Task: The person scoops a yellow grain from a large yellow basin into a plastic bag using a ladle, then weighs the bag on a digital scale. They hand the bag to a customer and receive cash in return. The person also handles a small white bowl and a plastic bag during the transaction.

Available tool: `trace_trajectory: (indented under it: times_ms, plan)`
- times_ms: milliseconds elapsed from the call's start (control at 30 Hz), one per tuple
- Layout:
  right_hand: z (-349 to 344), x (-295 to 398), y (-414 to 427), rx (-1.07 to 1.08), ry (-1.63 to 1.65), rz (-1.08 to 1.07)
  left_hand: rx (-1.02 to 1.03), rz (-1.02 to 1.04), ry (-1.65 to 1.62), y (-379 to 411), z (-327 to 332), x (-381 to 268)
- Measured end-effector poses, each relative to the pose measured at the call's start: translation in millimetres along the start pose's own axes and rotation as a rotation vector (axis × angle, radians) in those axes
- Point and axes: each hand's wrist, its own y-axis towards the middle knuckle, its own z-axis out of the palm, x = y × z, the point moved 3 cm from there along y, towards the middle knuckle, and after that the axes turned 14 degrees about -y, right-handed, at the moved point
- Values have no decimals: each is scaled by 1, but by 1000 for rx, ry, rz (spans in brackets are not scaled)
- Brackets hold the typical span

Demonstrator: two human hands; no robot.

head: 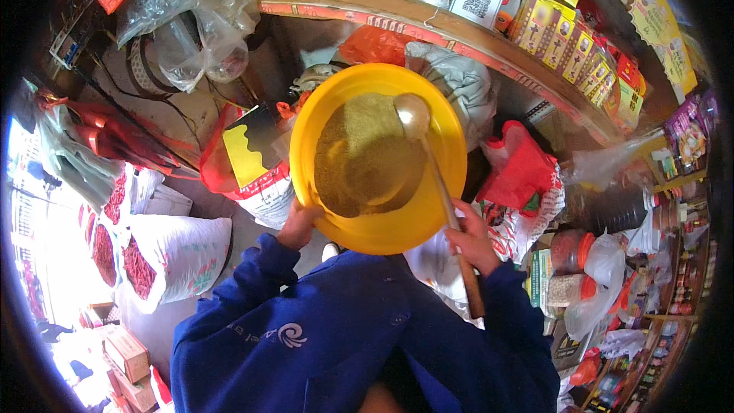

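A yellow plastic basin (378,238) is in front of my body with greenish-brown ground powder (367,155) inside. My left hand (301,222) grips its near left rim, the thumb over the edge. In my right hand (473,236) is a long-handled metal ladle (437,175) with a wooden grip. The ladle's round bowl rests at the far right of the powder, and its shaft crosses the basin's right rim. My right fingers are close to that rim; whether they also press on it I cannot tell.
A wooden shelf (367,3) curves across the far side, bearing yellow boxes (559,40) and a card with a printed code. White sacks (189,258) of dried red chillies stand at left. A red-topped bag (516,178) and lidded jars (570,252) are at right; cardboard boxes (126,353) sit lower left.
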Motion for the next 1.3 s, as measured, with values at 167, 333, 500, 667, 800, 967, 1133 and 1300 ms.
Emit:
trace_trajectory:
  times_ms: [167, 333, 500, 667, 800, 967, 1133, 1300]
  plan:
    - [28, 17, 6, 87, -131, -188, 57, 41, 16, 3, 4, -3]
    - [22, 41, -32, 81, -1025, -541, 52, 94, 52, 11, -12, -11]
    - [-1, 28, -9, -8, -1343, -383, 93, 130, 13, 7, -3, -24]
    - [-45, 10, -6, -67, -1058, -278, 72, 175, 0, 4, -9, -35]
    - [-31, 9, -43, 201, -907, -49, 2, 255, -23, 12, -9, -31]
    - [21, 45, -51, 556, -340, 97, 9, 190, -48, 22, -38, -10]
    - [43, 28, -13, 476, 87, 154, -19, 81, -166, 13, -13, -5]
    - [2, 49, -19, 116, -533, -103, -17, 124, -196, 3, -10, -12]
